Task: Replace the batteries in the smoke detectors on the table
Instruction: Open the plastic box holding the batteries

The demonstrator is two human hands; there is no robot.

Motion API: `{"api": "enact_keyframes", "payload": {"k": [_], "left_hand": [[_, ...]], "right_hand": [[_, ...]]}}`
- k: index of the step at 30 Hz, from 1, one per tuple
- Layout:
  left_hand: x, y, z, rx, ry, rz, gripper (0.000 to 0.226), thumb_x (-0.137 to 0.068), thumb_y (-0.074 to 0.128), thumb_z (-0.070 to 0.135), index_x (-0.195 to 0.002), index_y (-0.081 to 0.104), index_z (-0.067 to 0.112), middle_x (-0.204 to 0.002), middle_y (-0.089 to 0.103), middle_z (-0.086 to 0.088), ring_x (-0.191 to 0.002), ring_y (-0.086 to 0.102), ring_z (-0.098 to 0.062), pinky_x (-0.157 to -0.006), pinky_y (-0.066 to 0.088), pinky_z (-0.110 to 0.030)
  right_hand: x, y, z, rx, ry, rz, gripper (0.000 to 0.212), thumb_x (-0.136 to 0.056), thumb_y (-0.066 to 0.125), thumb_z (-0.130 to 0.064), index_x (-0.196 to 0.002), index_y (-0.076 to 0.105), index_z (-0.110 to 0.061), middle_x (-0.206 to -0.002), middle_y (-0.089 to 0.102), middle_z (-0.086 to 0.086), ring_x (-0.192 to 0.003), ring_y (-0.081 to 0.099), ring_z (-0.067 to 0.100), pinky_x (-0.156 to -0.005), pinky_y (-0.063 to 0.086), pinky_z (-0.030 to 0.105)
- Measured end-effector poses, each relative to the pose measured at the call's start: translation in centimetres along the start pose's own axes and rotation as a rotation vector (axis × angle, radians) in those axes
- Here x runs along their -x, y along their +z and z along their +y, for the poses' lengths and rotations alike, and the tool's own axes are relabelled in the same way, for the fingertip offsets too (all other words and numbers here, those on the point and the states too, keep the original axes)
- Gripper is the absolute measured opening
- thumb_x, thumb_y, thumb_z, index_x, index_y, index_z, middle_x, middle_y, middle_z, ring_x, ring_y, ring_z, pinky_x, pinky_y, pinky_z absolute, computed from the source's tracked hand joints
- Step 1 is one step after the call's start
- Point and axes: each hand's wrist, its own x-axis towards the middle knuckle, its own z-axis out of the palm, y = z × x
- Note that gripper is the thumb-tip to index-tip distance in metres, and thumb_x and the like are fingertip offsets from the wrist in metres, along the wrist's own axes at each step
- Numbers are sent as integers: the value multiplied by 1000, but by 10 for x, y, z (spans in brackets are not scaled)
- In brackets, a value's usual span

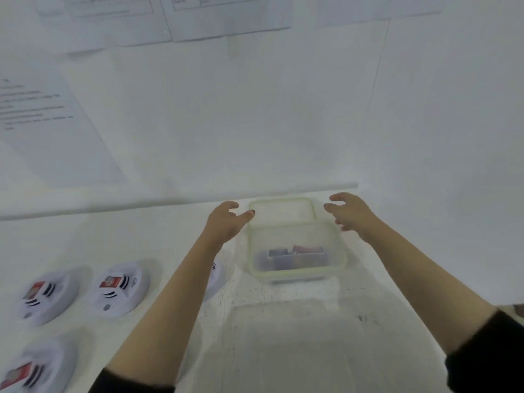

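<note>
A clear plastic container (295, 275) with a pale green rim sits on the white desk (283, 336), a little right of the middle of the frame. Inside it, at the bottom, lies a small heap of batteries (295, 255). They are dark and reddish, and too blurred to count.

Just behind the container, toward the wall, is a second green-edged frame (280, 200). It looks like the lid, but I cannot tell whether it touches the container.

Both bare forearms reach up from the lower edge of the frame, one on each side of the container. The left grip (226, 222) hangs by the far left corner with its fingers loosely bent. Its thumb is spread toward the green edge, and it holds nothing. Blur hides whether the thumb tip touches the edge.

The right grip (350, 214) is by the far right corner. Its fingers are spread and slightly bent, and it holds nothing and sits apart from the rim.

White round smoke detectors stand at the lower left of the frame. Two are side by side (51, 296) (119, 290) and one is nearer the bottom edge (37, 370), each with a red label. Another (216, 275) is mostly hidden behind the left forearm.

Printed sheets (42, 123) hang on the wall at upper left.
</note>
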Motion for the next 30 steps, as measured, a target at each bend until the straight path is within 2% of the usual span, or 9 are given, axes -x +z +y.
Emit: {"api": "enact_keyframes", "payload": {"k": [4,7,10,15,20,22,25,27,30], "left_hand": [[62,1,-11,59,56,-299,68,-78,77,35,-133,36,38,-115,60,-5,-101,63,-24,-80,57,-36],[87,7,-20,144,91,-218,57,-81,76,21,-126,45,37,-109,63,-5,-94,66,-21,-73,60,-32],[92,13,-22,207,107,-158,49,-81,75,13,-118,51,34,-104,64,-6,-87,67,-20,-64,58,-26],[89,16,-28,434,13,-331,44,-80,72,1,-110,54,27,-92,62,-16,-77,59,-24,-66,48,-30],[79,17,-29,433,34,-379,42,-71,76,6,-105,57,23,-80,53,-12,-76,50,-25,-69,41,-30],[76,15,-28,270,102,-367,57,-65,75,21,-116,55,36,-110,60,-3,-101,55,-22,-86,45,-30],[75,14,-25,157,239,-346,70,-65,75,25,-127,51,49,-146,37,14,-131,40,-11,-108,37,-32],[75,17,-21,181,272,-338,60,-69,75,21,-121,57,45,-134,51,15,-121,52,-13,-97,48,-28],[75,20,-16,79,319,-244,45,-74,72,31,-116,60,40,-121,60,14,-109,56,-9,-92,49,-29]], "right_hand": [[60,5,26,-12,-124,-35,37,-94,51,-36,-130,48,-26,-112,58,0,-98,56,16,-79,45,28],[95,9,41,-186,-172,-40,35,-93,56,-30,-127,50,-32,-106,63,-5,-92,63,13,-71,50,25],[102,7,45,-400,-123,-79,37,-91,60,-16,-123,54,-34,-103,69,6,-93,67,23,-81,54,36],[94,-4,45,-711,18,-332,35,-90,55,1,-112,60,-26,-98,69,13,-88,65,30,-77,48,38],[90,-7,41,-514,-77,-237,22,-87,56,3,-89,61,-18,-54,46,-4,-57,45,17,-65,39,30],[94,-9,39,-360,-123,-210,18,-88,61,-9,-98,60,-24,-62,46,0,-60,47,19,-65,43,32],[104,-17,34,7,-116,-296,61,-83,68,-36,-128,29,-52,-79,58,7,-59,63,19,-63,56,27],[113,-20,30,109,-19,-471,92,-82,69,-38,-132,-5,-59,-87,68,14,-63,70,22,-64,58,29],[114,-17,30,-79,-19,-480,98,-89,64,-17,-142,-11,-48,-82,72,18,-70,71,29,-66,59,33]]}}
